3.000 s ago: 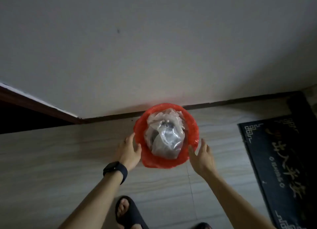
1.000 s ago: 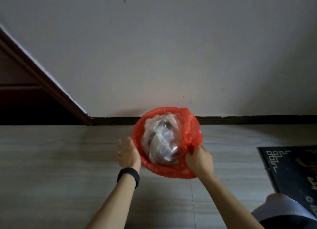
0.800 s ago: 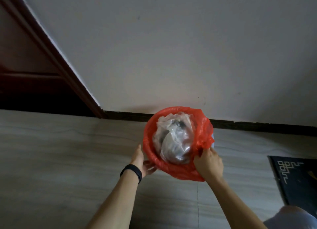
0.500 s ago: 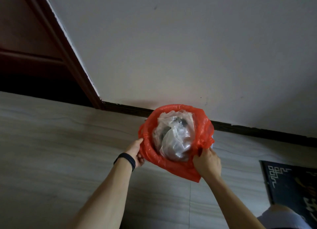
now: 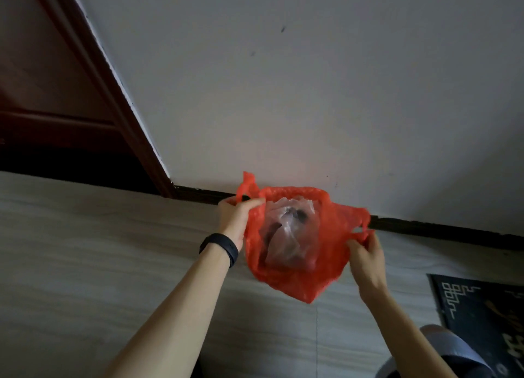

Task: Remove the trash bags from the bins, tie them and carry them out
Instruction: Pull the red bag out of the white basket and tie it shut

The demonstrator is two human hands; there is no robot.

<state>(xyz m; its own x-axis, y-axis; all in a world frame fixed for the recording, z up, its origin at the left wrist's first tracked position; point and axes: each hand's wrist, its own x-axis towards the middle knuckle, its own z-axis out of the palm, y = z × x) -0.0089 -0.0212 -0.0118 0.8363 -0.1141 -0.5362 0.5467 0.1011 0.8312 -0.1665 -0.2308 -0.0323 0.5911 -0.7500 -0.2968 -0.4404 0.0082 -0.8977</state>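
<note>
Two hands hold the red trash bag (image 5: 320, 270) up by its loops.

The left hand (image 5: 236, 217) has its fingers curled tight round the left loop. The right hand (image 5: 368, 254) pinches the right loop between thumb and fingers. The bag hangs between them over the floor (image 5: 113, 250), near its far edge by the wall (image 5: 312, 94). A clear bag (image 5: 286, 236) of rubbish sits inside it. No bin shows, so it may be hidden under the bag. I think tying is the step now. Next the two loops must meet, cross and be pulled into a knot. It should be done gently, so the thin plastic does not rip.
</note>
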